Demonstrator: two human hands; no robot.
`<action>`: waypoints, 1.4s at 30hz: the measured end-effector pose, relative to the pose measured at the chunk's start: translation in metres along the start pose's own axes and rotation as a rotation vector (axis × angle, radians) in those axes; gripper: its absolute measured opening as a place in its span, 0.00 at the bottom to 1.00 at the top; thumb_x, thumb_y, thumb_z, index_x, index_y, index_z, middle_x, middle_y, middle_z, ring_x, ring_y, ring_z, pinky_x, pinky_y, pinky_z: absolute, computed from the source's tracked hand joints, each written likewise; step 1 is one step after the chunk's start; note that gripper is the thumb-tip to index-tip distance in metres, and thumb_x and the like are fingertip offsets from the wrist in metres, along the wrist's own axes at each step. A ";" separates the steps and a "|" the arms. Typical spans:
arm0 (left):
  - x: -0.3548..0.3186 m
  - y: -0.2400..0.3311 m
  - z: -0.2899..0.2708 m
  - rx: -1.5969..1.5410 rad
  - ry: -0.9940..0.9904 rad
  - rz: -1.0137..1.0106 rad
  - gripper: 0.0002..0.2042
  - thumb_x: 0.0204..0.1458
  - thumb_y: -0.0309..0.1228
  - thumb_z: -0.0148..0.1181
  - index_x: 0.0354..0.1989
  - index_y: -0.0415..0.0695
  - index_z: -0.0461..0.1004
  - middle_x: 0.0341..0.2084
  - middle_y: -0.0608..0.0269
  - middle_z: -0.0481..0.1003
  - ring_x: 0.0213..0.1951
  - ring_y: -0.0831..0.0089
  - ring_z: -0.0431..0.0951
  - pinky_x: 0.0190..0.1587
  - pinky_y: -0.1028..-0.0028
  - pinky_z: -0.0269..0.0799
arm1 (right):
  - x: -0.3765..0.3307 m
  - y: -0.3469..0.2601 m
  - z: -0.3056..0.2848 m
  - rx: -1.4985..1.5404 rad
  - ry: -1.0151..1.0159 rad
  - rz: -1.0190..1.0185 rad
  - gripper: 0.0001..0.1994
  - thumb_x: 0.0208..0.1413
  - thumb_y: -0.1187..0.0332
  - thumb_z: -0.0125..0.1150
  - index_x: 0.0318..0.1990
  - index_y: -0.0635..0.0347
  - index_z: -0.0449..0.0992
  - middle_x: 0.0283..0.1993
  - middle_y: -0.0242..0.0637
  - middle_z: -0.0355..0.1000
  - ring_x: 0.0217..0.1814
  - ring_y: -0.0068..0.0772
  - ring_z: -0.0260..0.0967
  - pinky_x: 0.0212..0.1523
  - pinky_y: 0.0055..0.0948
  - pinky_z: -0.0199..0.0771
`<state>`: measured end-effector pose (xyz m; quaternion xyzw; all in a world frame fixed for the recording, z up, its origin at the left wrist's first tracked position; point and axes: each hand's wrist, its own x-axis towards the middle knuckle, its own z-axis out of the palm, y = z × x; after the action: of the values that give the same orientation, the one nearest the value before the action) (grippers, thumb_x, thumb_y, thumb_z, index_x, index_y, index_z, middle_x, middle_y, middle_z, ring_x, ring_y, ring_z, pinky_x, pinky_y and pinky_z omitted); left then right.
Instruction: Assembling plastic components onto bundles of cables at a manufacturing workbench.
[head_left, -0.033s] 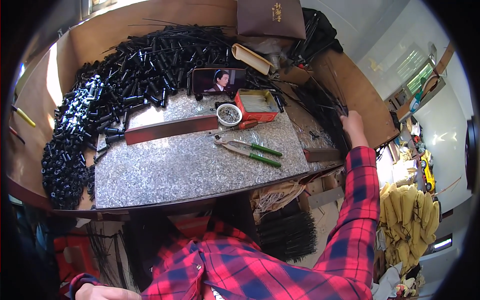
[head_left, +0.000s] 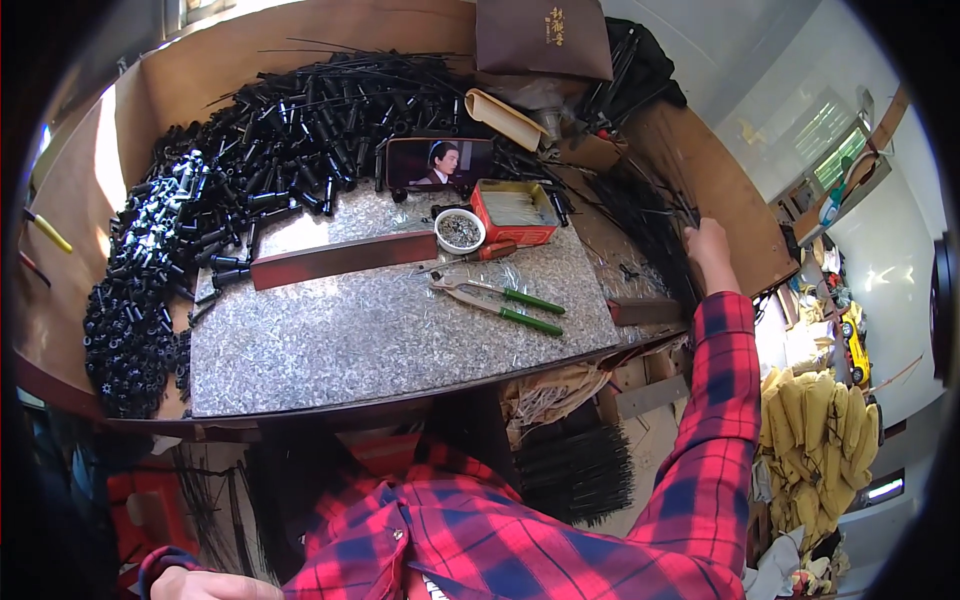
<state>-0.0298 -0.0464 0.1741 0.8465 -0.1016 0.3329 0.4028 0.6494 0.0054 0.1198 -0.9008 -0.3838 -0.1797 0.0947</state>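
Rods (head_left: 650, 225) at three o'clock meet the closed right hand (head_left: 708, 250); pliers (head_left: 497, 298) lie unused, left hand (head_left: 200, 583) unreadable.

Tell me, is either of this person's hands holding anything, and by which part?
The right hand reaches into thin black rods at the bench's right side; a grip cannot be made out. The left hand shows nothing held.

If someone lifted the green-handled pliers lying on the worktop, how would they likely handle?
The pliers look metal, so probably stiff and heavy for their size. They lie flat, unlikely to roll. The green handles are spread, so they may swing at the pivot.
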 end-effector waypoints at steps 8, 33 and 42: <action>-0.001 -0.001 -0.009 0.022 -0.068 -0.009 0.23 0.47 0.39 0.65 0.50 0.45 0.67 0.28 0.53 0.76 0.28 0.61 0.76 0.28 0.68 0.69 | 0.043 0.007 -0.046 0.368 -0.295 0.159 0.17 0.56 0.57 0.58 0.22 0.59 0.71 0.15 0.30 0.67 0.12 0.23 0.60 0.14 0.28 0.59; 0.019 -0.094 -0.030 0.969 0.480 -0.478 0.46 0.34 0.47 0.73 0.59 0.33 0.58 0.59 0.41 0.58 0.61 0.47 0.57 0.61 0.58 0.55 | -0.136 -0.235 -0.145 1.263 -0.431 -0.555 0.08 0.57 0.66 0.59 0.31 0.56 0.68 0.19 0.21 0.64 0.18 0.08 0.55 0.18 0.13 0.51; 0.038 -0.135 -0.025 0.627 0.718 -0.487 0.66 0.24 0.45 0.79 0.67 0.36 0.34 0.64 0.50 0.53 0.64 0.60 0.55 0.62 0.66 0.55 | -0.208 -0.315 -0.153 1.062 -0.642 -0.983 0.13 0.47 0.71 0.68 0.35 0.65 0.69 0.31 0.27 0.66 0.34 0.15 0.62 0.35 0.21 0.65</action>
<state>0.0462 0.0639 0.1269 0.7580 0.3465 0.5129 0.2054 0.2484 0.0380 0.1880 -0.4699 -0.7808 0.2749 0.3065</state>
